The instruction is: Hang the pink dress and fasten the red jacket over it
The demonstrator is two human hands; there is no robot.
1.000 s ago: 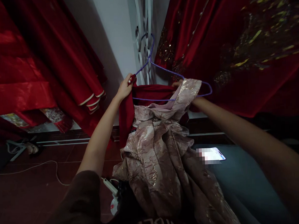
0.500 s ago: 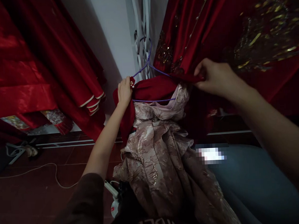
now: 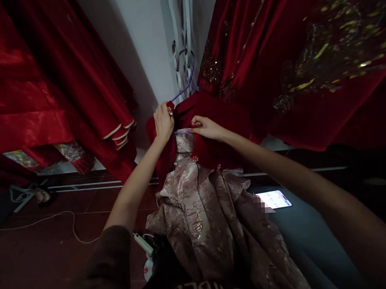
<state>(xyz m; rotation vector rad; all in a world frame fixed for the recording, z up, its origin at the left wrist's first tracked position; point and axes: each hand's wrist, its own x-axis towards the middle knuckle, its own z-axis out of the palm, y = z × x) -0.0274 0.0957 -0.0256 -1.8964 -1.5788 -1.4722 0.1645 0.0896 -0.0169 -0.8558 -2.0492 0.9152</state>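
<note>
A dark red jacket [image 3: 224, 117] with beaded ornaments hangs on a purple hanger [image 3: 192, 74], over a pinkish-gold ruffled dress [image 3: 195, 195]. My left hand [image 3: 162, 120] is closed on the jacket's left front edge, close to a beaded ornament. With fingers pinched, my right hand [image 3: 206, 127] holds the jacket's right front edge near the middle of the hanger's lower bar. That panel now covers most of the dress's bodice; a strip of the bodice shows between the two edges.
White scrolled metalwork [image 3: 183, 34] bears the hanger. Red garments [image 3: 103, 80] hang at left, and a gold-trimmed red one [image 3: 292, 72] at right. A lit phone [image 3: 277, 199] lies on a grey-blue surface [image 3: 305, 233]. A white cable [image 3: 73, 226] runs over the floor.
My right hand has moved left and slightly down, drawing the jacket's right panel across the dress's bodice. My left hand stays almost in place, still gripping the other edge.
</note>
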